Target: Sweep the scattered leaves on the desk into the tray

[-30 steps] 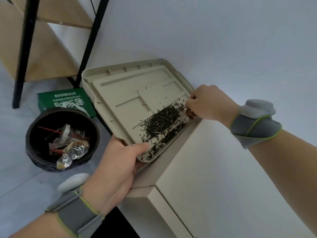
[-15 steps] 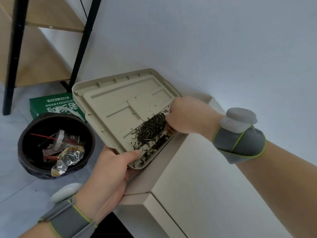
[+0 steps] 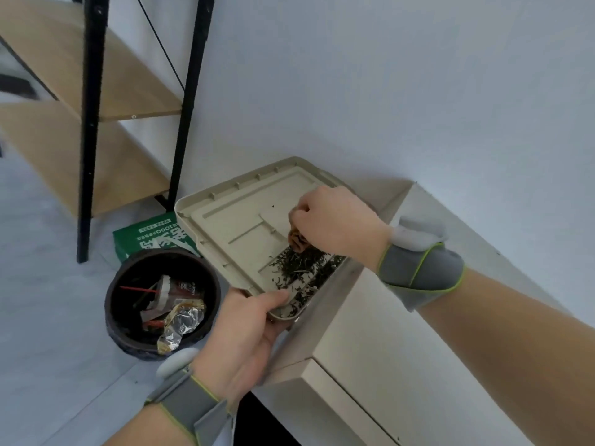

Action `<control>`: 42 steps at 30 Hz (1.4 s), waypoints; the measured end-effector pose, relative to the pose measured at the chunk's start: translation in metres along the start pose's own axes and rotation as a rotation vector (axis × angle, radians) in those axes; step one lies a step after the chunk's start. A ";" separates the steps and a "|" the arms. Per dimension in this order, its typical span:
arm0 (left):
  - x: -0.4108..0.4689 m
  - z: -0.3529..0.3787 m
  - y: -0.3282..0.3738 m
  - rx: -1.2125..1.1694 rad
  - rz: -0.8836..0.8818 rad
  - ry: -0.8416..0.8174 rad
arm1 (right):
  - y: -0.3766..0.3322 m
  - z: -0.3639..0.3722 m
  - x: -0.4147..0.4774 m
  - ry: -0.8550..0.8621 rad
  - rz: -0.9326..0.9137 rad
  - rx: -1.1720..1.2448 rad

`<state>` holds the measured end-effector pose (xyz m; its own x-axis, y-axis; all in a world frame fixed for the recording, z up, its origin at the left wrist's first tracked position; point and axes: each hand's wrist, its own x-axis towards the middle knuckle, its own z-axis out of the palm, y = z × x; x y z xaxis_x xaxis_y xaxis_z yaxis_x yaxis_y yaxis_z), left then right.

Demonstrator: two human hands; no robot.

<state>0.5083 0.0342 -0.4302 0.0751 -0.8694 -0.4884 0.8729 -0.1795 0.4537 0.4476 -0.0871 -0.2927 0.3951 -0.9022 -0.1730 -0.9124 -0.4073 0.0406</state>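
Observation:
A beige tray juts out past the left edge of the white desk, tilted a little. My left hand grips its near corner, thumb on the rim. A heap of dark dry leaves lies in the tray's near right part, against the desk edge. My right hand hovers over the tray above the heap, fingers curled round a small brown brush-like thing whose tip touches the leaves. The desk top in view shows hardly any leaves.
On the floor below the tray stands a dark round bin with wrappers and a cup in it. A green box lies behind it. A black-framed wooden shelf stands at the left, against the white wall.
My right hand has moved left from the desk edge to over the tray, pushing the leaves further in. My left hand keeps its grip on the tray.

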 end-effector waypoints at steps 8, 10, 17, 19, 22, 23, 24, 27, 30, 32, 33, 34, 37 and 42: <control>0.002 -0.013 0.016 0.095 0.050 -0.074 | -0.042 0.032 0.007 -0.018 -0.162 0.114; 0.008 -0.023 0.023 0.088 0.058 -0.071 | -0.046 0.030 0.007 -0.023 -0.163 0.169; 0.051 -0.099 0.033 0.074 0.006 0.121 | -0.055 0.032 0.003 -0.043 -0.189 0.342; 0.064 -0.127 0.029 0.043 -0.042 0.198 | -0.052 0.027 0.004 -0.050 -0.223 0.331; 0.075 -0.163 0.020 0.026 -0.098 0.337 | -0.047 0.028 0.006 -0.059 -0.199 0.388; 0.078 -0.176 0.017 0.035 -0.116 0.386 | -0.047 0.030 0.007 -0.053 -0.195 0.401; 0.083 -0.189 0.015 0.054 -0.131 0.434 | -0.049 0.032 0.007 -0.042 -0.198 0.408; 0.095 -0.216 0.006 0.067 -0.173 0.502 | -0.050 0.033 0.008 -0.078 -0.217 0.378; 0.100 -0.227 -0.004 0.116 -0.207 0.545 | -0.048 0.032 0.009 -0.081 -0.218 0.382; 0.103 -0.233 -0.009 0.148 -0.212 0.589 | -0.048 0.032 0.009 -0.079 -0.228 0.363; 0.105 -0.238 -0.012 0.170 -0.220 0.621 | -0.047 0.032 0.010 -0.078 -0.230 0.360; 0.108 -0.244 -0.014 0.194 -0.222 0.642 | -0.047 0.033 0.010 -0.079 -0.234 0.360; 0.108 -0.267 -0.013 0.306 -0.261 0.690 | -0.047 0.031 0.010 -0.093 -0.240 0.372; 0.089 -0.262 0.002 0.583 -0.307 0.753 | -0.044 0.028 0.008 -0.092 -0.212 0.391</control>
